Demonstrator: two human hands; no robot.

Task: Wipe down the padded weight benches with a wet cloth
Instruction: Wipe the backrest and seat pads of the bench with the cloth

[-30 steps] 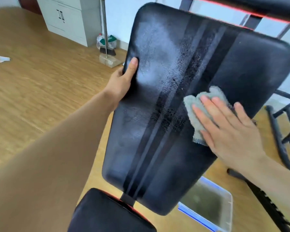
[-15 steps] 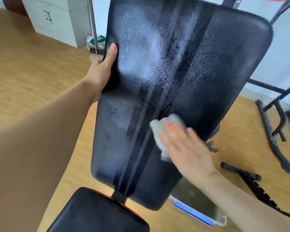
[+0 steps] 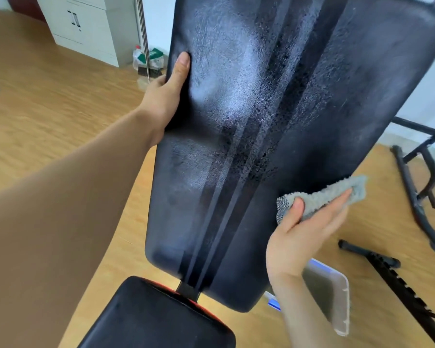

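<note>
The black padded backrest (image 3: 274,116) of the weight bench stands tilted up in front of me, with darker stripes down its middle and a wet sheen. Below it lies the black seat pad (image 3: 156,320). My left hand (image 3: 165,96) grips the backrest's left edge, thumb on the front face. My right hand (image 3: 301,232) holds a grey fluffy cloth (image 3: 329,197) at the backrest's lower right edge, thumb on top of the cloth.
A clear plastic tub (image 3: 329,295) sits on the wooden floor under my right hand. Black metal frame parts (image 3: 412,194) lie at the right. A white cabinet (image 3: 86,26) and a broom (image 3: 146,59) stand at the back left.
My right hand has slid the cloth from the middle stripes down and right to the backrest's lower right edge, turning to pinch it. The left hand kept its grip.
</note>
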